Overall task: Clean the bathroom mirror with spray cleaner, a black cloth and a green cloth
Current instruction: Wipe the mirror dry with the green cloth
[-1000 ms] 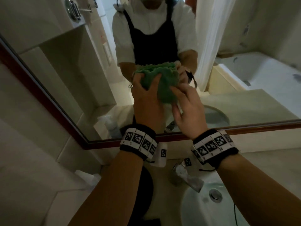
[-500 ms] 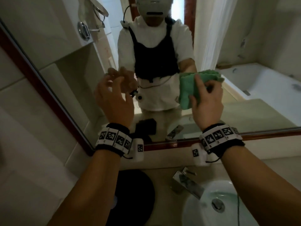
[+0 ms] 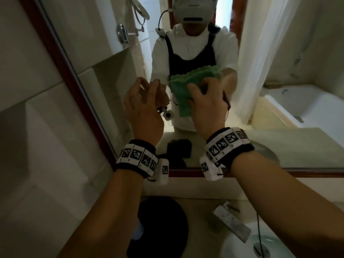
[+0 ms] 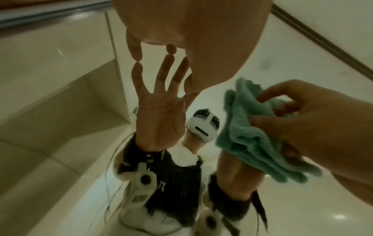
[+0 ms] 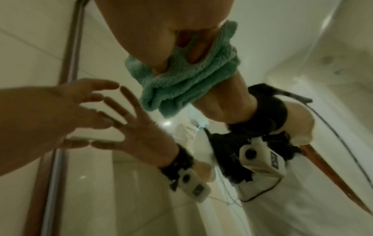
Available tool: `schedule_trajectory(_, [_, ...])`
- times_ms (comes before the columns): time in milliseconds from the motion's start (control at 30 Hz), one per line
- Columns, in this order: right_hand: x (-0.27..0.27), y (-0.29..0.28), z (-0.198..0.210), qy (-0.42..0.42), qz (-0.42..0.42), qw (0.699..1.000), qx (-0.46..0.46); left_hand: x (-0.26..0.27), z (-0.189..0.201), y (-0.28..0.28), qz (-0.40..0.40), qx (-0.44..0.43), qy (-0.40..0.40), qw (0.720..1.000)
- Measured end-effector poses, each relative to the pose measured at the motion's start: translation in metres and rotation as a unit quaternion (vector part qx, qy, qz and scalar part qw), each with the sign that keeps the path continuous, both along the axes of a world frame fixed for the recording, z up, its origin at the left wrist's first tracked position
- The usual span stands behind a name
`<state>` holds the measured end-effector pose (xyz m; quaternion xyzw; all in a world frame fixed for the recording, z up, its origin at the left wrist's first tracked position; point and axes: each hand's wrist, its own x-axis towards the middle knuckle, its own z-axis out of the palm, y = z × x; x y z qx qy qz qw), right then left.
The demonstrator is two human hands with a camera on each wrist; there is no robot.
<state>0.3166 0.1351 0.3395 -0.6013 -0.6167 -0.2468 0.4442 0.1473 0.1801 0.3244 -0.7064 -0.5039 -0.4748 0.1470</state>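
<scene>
My right hand (image 3: pixel 202 92) grips a bunched green cloth (image 3: pixel 183 86) and holds it against the glass of the bathroom mirror (image 3: pixel 111 75), at its middle. The right wrist view shows my fingers (image 5: pixel 194 54) dug into the cloth (image 5: pixel 181 86). Just left of the cloth (image 4: pixel 248 127), my left hand (image 3: pixel 147 88) is empty with its fingers spread. Its fingertips (image 4: pixel 137 54) touch the glass and meet their reflection. A dark round shape (image 3: pixel 162 228), possibly the black cloth, lies on the counter under my left forearm. I see no spray cleaner.
The mirror's red-brown frame (image 3: pixel 61 71) runs down the left and along the bottom. Below it on the counter are a metal faucet (image 3: pixel 230 226) and a white sink basin (image 3: pixel 240 248). The reflection shows a bathtub and a white curtain at the right.
One second ago both hands held the green cloth. My left hand has let go and spread on the glass. My right hand took the cloth right, then back left to the middle.
</scene>
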Motion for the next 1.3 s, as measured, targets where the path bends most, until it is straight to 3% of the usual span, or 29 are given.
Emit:
schedule_trajectory(167, [-0.008, 0.005, -0.005, -0.048, 0.009, 0.999, -0.005, -0.006, 0.004, -0.001, -0.013, 0.011, -0.007, 1.000])
schedule_trajectory(267, [0.024, -0.008, -0.010, 0.022, 0.006, 1.000, -0.010, -0.004, 0.006, -0.007, -0.016, 0.000, -0.002, 1.000])
schedule_trajectory(500, [0.125, -0.055, -0.047, 0.142, -0.099, 0.985, 0.004, 0.000, 0.003, -0.016, -0.010, -0.025, 0.008, 1.000])
schedule_trajectory(633, [0.146, -0.067, -0.060, 0.173, -0.136, 0.975, -0.019, 0.005, -0.020, -0.031, 0.012, -0.051, -0.051, 0.997])
schedule_trajectory(767, [0.131, -0.061, -0.066, 0.151, -0.121, 0.981, -0.014, 0.007, -0.051, -0.032, 0.022, -0.063, -0.056, 0.996])
schedule_trajectory(867, [0.104, -0.050, -0.078, 0.127, -0.071, 0.989, -0.020, 0.010, -0.068, -0.022, -0.016, -0.101, -0.108, 0.989])
schedule_trajectory(933, [0.077, -0.040, -0.084, 0.091, -0.045, 0.995, -0.021, 0.010, -0.074, -0.012, -0.013, -0.101, -0.122, 0.987])
schedule_trajectory(1033, [0.023, -0.020, -0.093, 0.066, -0.021, 0.993, -0.095, 0.011, -0.080, -0.001, 0.000, -0.104, -0.119, 0.987])
schedule_trajectory(1067, [0.007, -0.016, -0.096, 0.085, 0.008, 0.992, -0.096, 0.012, -0.081, 0.001, -0.001, -0.103, -0.117, 0.988])
schedule_trajectory(1133, [-0.016, -0.011, -0.106, 0.028, 0.068, 0.993, -0.092, 0.012, -0.084, 0.002, -0.010, -0.101, -0.119, 0.988])
schedule_trajectory(1233, [-0.012, -0.004, -0.121, -0.069, 0.095, 0.989, -0.091, 0.010, -0.084, 0.001, -0.012, -0.076, -0.112, 0.991])
schedule_trajectory(1300, [0.000, -0.006, -0.125, -0.024, 0.083, 0.987, -0.136, 0.010, -0.082, -0.003, -0.002, -0.058, -0.108, 0.992])
